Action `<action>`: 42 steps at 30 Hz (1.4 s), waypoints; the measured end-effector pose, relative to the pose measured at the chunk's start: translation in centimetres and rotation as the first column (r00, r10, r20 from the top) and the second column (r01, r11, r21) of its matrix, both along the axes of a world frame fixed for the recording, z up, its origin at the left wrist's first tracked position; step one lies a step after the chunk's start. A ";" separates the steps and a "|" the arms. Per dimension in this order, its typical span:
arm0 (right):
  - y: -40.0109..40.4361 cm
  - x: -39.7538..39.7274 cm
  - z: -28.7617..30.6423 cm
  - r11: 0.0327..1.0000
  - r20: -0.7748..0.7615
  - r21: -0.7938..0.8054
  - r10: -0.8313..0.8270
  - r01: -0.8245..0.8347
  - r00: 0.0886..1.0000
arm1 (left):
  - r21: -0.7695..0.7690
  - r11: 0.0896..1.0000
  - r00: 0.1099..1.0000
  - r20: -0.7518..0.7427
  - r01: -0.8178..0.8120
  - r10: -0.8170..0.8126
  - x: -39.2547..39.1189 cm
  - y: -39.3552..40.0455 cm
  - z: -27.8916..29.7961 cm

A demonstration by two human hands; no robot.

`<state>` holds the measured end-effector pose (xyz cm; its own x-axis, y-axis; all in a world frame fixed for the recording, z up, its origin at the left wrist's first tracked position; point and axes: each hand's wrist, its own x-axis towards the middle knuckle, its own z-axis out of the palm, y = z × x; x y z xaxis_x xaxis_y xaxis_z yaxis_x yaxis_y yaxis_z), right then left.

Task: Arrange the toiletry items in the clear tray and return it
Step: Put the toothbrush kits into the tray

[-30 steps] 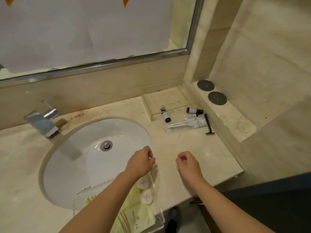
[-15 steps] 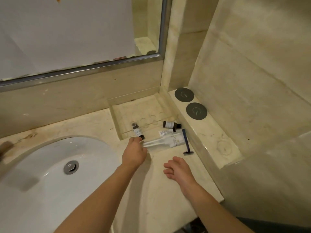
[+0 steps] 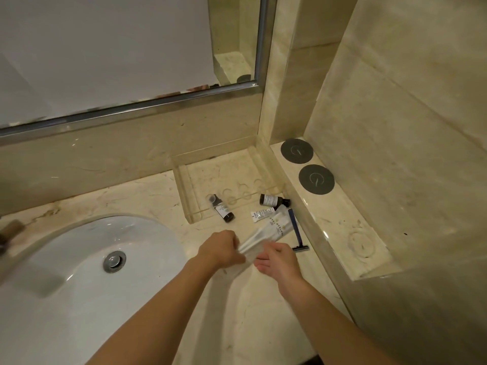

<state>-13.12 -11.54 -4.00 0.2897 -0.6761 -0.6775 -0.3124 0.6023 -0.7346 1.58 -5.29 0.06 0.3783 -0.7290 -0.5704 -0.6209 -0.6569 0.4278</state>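
Packet-lifting is the step we judge ourselves to be in, seen from the head view. Our left hand point(image 3: 220, 248) pinches the near end of the clear toothbrush packet point(image 3: 266, 233) with curled fingers, while our right hand point(image 3: 279, 262) lies beneath that end, its fingers straight and loosely together, touching the plastic. To do this well, we want to keep the pinch on the packet's edge, support its length with the flat right hand, and lift it away without dragging the blue razor point(image 3: 295, 230) that lies just beside it.

The packet is a long, see-through sleeve with pale printed lettering; its far end rests on the table point(image 3: 158, 196) near a small white tube point(image 3: 259, 215). One dark bottle point(image 3: 224, 210) lies across the front edge of a clear tray point(image 3: 184, 191) standing in the corner, another dark bottle point(image 3: 274, 201) lies beside the raised ledge point(image 3: 342, 214). Two dark round discs point(image 3: 316, 179) sit on that ledge. The white sink point(image 3: 79, 272) is at our left.
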 end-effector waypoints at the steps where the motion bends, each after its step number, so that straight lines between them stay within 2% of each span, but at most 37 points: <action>1: 0.1 0.1 0.0 1.000 0.000 0.008 -0.004 0.004 1.000 | -0.010 1.000 0.996 -0.089 -0.029 0.028 0.1 0.1 0.1; 3: 0.2 0.4 -0.1 0.999 0.006 0.031 -0.027 0.027 1.000 | -0.018 0.996 0.958 -0.274 -0.091 0.083 0.5 0.8 0.4; 5: 0.5 0.7 -0.2 0.995 0.018 0.042 -0.089 0.089 0.996 | 0.003 0.996 0.923 -0.377 -0.084 0.079 0.8 1.7 1.0; 8: 1.3 1.2 0.3 0.987 0.007 0.026 -0.158 0.157 0.987 | -0.011 0.998 0.908 -0.415 -0.064 0.054 1.3 3.5 1.8; 11: 2.6 2.1 1.7 0.984 0.125 0.081 -0.170 0.160 0.978 | -0.007 0.989 0.871 -0.475 -0.151 0.129 1.9 5.8 2.3; 17: 7.1 4.5 5.0 0.993 0.301 0.094 -0.092 0.066 0.949 | -0.030 0.917 0.728 -0.618 -0.398 0.296 3.1 12.0 3.6; 23: 13.3 6.4 6.8 0.988 0.411 0.156 -0.044 -0.022 0.911 | -0.082 0.856 0.664 -0.670 -0.511 0.332 4.9 20.1 4.9; 27: 17.3 7.2 7.1 0.986 0.381 0.160 -0.029 -0.035 0.924 | -0.104 0.831 0.680 -0.634 -0.547 0.368 6.1 25.5 5.0; 33: 22.1 7.1 7.1 0.997 0.281 0.070 0.010 -0.031 0.960 | -0.125 0.876 0.789 -0.507 -0.466 0.347 7.1 32.4 5.0; 37: 24.4 6.3 7.2 0.998 0.217 0.052 -0.053 0.042 0.975 | -0.132 0.913 0.884 -0.336 -0.386 0.325 7.7 35.7 4.4; 42: 25.8 4.2 6.9 0.992 0.116 -0.046 -0.114 0.120 0.987 | -0.081 0.979 0.979 -0.103 -0.185 0.177 7.9 38.2 3.2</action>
